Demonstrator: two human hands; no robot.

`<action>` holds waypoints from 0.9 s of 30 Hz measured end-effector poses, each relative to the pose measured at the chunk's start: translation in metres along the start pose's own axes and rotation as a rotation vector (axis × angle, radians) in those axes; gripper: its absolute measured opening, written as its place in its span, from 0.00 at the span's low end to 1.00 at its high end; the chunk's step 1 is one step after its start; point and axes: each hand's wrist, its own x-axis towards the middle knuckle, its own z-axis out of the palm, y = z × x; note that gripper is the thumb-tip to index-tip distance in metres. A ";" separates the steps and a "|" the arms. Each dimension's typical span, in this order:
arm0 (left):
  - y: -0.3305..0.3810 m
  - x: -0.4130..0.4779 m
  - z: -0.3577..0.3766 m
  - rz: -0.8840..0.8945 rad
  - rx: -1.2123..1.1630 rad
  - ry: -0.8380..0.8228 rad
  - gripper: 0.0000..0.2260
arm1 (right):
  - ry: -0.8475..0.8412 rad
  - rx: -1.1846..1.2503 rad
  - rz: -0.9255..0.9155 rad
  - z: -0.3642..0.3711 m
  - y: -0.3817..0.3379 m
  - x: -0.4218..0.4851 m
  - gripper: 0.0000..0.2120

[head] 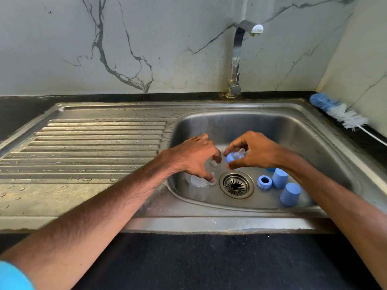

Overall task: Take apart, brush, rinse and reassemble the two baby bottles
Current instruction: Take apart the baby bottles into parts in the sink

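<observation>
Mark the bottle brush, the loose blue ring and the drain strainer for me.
bottle brush [339, 111], head view, middle of bristles.
loose blue ring [263, 186], head view, front wall.
drain strainer [236, 184], head view, central grate.

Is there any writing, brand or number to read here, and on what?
No text can be read anywhere.
The bottle gripped by the left hand: clear, any markings too faint to read.
The teat ring in the right hand, the caps, tap and brush: plain.
</observation>
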 end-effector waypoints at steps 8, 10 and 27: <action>0.014 0.003 -0.004 -0.131 -0.465 0.314 0.37 | 0.086 0.463 0.166 -0.003 -0.002 -0.001 0.19; 0.020 0.004 -0.004 -0.116 -0.644 0.429 0.32 | 0.090 0.611 0.183 -0.004 -0.007 -0.003 0.18; 0.020 0.014 -0.002 -0.063 -1.418 0.586 0.16 | 0.241 0.827 0.059 -0.021 -0.007 -0.018 0.17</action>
